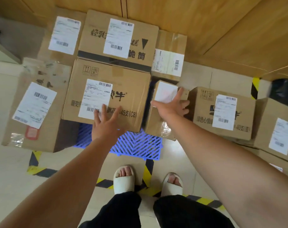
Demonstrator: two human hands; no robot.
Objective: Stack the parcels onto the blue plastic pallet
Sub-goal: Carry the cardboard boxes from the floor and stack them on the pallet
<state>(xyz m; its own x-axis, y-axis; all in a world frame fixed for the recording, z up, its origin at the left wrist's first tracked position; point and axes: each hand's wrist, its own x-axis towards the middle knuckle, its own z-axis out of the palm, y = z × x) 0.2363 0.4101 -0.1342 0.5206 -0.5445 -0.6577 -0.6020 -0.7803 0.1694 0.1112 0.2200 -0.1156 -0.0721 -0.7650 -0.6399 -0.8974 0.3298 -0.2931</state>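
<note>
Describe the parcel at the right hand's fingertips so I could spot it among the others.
Find the blue plastic pallet and the big carton on it. Just right of that carton, at the spread fingers of the right hand, stands a narrow parcel. Its small top is almost all white label, unlike its broader neighbours.

- The blue plastic pallet [140,143] lies flat on the floor. Only its near edge, a herringbone grid, is visible; cardboard parcels cover the rest.
- The front middle parcel [110,99] is large, with a white label and black print, and overhangs the grid.
- The rear middle parcel [118,37] touches it from behind.
- The left parcel [34,106] and the rear left parcel [62,35] flank these.
- The narrow parcel [158,122] stands upright at the pallet's right edge, with the rear right parcel [168,60] behind it.
- The printed parcel [222,112] and the far right parcel [275,129] sit off the pallet.
</note>
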